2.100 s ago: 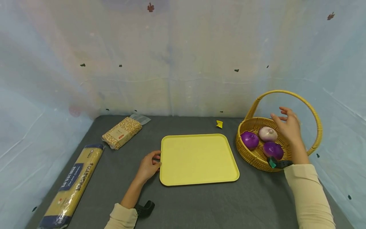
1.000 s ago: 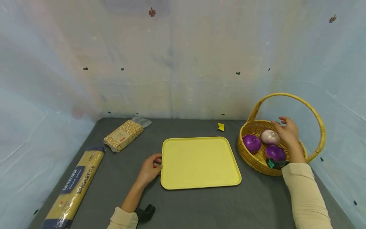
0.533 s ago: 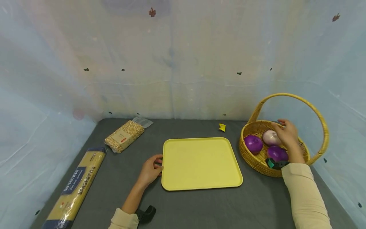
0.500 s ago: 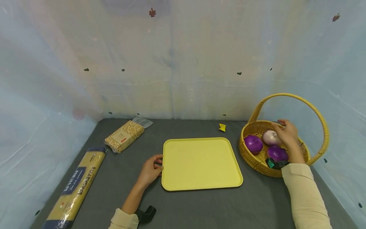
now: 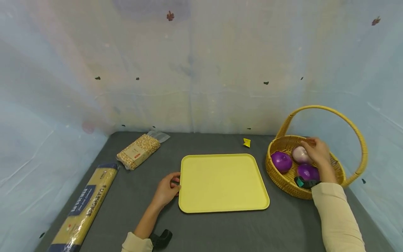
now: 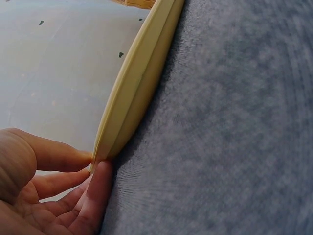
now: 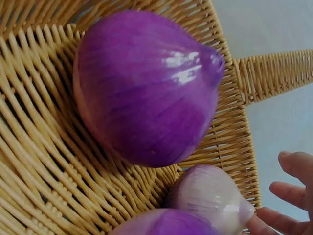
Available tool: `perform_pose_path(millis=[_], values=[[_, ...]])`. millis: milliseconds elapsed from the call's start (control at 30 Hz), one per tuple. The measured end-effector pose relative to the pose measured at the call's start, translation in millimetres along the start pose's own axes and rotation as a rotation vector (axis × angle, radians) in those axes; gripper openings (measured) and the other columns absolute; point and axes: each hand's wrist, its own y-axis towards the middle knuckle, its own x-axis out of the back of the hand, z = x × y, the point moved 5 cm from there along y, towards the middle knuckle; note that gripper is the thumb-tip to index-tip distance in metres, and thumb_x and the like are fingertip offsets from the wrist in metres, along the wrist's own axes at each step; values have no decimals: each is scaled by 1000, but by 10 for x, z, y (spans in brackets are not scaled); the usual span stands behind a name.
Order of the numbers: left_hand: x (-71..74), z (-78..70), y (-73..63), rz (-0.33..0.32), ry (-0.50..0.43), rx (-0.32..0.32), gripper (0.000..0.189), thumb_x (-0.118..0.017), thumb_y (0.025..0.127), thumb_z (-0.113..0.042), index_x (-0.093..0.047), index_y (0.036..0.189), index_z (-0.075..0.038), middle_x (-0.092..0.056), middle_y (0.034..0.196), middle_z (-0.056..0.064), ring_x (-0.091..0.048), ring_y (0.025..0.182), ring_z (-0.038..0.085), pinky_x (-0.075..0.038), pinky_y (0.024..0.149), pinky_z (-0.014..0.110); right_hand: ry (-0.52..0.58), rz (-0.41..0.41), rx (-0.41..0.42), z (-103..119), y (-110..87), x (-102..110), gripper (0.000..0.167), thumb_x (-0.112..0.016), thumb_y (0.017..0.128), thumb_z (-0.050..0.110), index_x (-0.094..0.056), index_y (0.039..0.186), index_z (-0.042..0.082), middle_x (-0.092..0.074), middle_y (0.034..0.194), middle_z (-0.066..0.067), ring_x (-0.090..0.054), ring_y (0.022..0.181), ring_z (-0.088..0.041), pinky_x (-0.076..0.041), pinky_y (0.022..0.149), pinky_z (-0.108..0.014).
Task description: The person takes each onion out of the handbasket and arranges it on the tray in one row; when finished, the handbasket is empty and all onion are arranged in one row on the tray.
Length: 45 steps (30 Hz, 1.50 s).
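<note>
My left hand (image 5: 167,189) is at the left edge of a yellow rectangular tray (image 5: 224,183) lying on the table. In the left wrist view, the fingers (image 6: 100,188) pinch the rim of the tray from its two sides. My right hand (image 5: 318,153) reaches down under the handle of a yellow wicker basket (image 5: 284,183). Its fingers are spread and loosely bent beside a pale, whitish-pink onion (image 7: 210,196), one fingertip right at the onion's tip. Two purple onions lie in the basket too: one at left (image 5: 281,161), one nearer the wrist (image 5: 307,173).
A bag of pale yellow kernels (image 5: 138,152) lies at the back left of the dark grey table (image 5: 207,231). A long spaghetti pack (image 5: 85,206) runs along the left edge. A small yellow scrap (image 5: 247,142) lies behind the tray. Pale sheeting (image 5: 201,70) hangs behind.
My right hand has come down from within the handle's arch into the basket, to the pale onion. The left hand stays at the tray's edge. The head view has shifted slightly.
</note>
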Motion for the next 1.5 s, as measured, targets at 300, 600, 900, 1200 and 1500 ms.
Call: perform_pose_path(millis=[300,600,900,1200,1500], values=[[-4,3,5,-7,-1,-4,44,-60,83,7,-54,126,1,-55,100,16,-57,68,18,-53,54,29,-44,42,-35,-104,16,-84,60,-46,96,38,-42,130,-11,-44,123,-38,-43,110,-51,-38,87,-60],[-3,2,10,-9,3,8,45,-61,83,6,-53,127,-1,-55,101,15,-56,70,18,-53,55,29,-86,49,-20,-180,44,-135,59,-53,93,36,-45,126,-12,-46,123,-36,-43,110,-50,-36,89,-59],[-2,2,26,-10,14,13,45,-61,83,7,-53,127,0,-56,99,15,-58,71,18,-53,55,29,-117,48,-2,-233,71,-182,59,-56,92,35,-47,124,-14,-49,117,-37,-44,106,-51,-36,88,-60],[-7,-8,20,-12,20,11,44,-61,83,7,-54,126,0,-56,99,15,-58,71,18,-53,54,29,-138,72,36,-255,81,-211,63,-63,87,33,-45,125,-14,-48,116,-38,-44,104,-52,-36,87,-60],[-9,-2,20,-12,13,0,45,-61,83,8,-54,126,0,-56,100,16,-59,71,19,-53,54,29,-139,130,27,-264,59,-242,67,-66,84,30,-40,127,-15,-44,115,-39,-41,103,-52,-36,84,-61]])
